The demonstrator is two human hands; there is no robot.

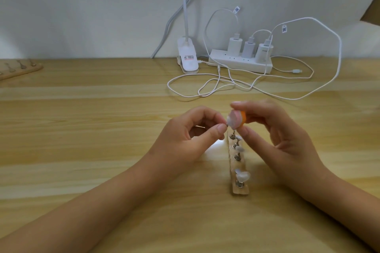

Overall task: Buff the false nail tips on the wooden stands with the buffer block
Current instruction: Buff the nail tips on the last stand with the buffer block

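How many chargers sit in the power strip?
3, in a row on the power strip: left charger, middle, right. None looks hidden.

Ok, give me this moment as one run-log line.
phase: buffing | left hand: pinches far-end nail tip | right hand: holds buffer block against it | wooden stand: on table, other tips mounted

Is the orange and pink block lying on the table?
No, the right hand holds the buffer block up above the wooden stand, off the table.
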